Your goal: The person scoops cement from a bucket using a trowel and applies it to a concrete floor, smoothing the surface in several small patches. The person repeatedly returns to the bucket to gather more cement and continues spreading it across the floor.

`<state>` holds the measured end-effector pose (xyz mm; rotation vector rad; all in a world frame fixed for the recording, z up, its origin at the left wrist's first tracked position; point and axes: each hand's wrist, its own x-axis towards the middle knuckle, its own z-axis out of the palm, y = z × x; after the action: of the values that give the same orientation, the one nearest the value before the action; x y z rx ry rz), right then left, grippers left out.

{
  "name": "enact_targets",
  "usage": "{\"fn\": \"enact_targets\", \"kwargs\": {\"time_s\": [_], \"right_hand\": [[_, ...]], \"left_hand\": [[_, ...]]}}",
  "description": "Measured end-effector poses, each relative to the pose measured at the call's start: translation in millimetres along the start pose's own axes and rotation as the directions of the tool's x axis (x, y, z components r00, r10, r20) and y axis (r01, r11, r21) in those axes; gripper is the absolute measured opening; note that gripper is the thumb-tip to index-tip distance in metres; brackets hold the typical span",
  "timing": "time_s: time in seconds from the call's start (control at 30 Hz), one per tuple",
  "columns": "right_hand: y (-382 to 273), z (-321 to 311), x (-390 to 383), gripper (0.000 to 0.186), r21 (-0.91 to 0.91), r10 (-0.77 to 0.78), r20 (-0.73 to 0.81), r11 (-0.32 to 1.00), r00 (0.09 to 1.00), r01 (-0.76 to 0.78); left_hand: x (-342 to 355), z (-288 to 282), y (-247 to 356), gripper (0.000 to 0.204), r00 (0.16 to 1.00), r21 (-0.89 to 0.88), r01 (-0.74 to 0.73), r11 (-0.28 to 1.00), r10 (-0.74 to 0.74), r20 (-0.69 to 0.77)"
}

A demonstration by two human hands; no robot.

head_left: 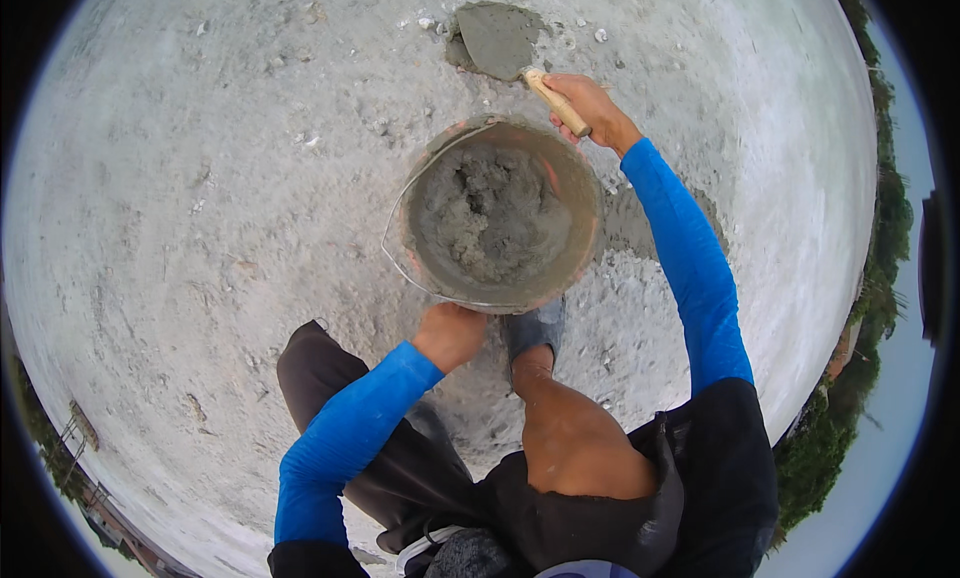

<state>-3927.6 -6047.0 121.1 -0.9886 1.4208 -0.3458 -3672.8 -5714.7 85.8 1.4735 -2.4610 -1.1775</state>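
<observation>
My right hand is closed around the wooden handle of a trowel, blade flat on a small mortar patch at 12 o'clock of the bucket. My left hand grips the rim at 6 o'clock. The bucket sits on the concrete floor, partly full of lumpy grey mortar. Only one patch laid; plenty left inside.

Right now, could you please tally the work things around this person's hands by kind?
Buckets: 1, the round bucket of wet grey mortar, its near rim touched by the left hand.
Trowels: 1, the wooden-handled trowel, gripped by the right hand.
Total: 2
</observation>
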Motion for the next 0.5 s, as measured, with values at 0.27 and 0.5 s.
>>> {"fn": "enact_targets", "kwargs": {"time_s": [0.27, 0.5], "right_hand": [[-38.5, -4.5, -27.9, 0.047, -0.337, -0.008, 0.184, 0.939, 0.983, 0.071], [13.9, -38.6, -42.1, 0.054, -0.478, -0.172, 0.020, 0.863, 0.985, 0.160]], "left_hand": [[4.9, 8.8, -7.6, 0.030, 0.998, 0.021, -0.050, 0.998, 0.051, -0.042], [13.2, -2.6, 22.8, 0.031, 1.000, 0.084, -0.013, 0.996, 0.014, -0.011]]}}
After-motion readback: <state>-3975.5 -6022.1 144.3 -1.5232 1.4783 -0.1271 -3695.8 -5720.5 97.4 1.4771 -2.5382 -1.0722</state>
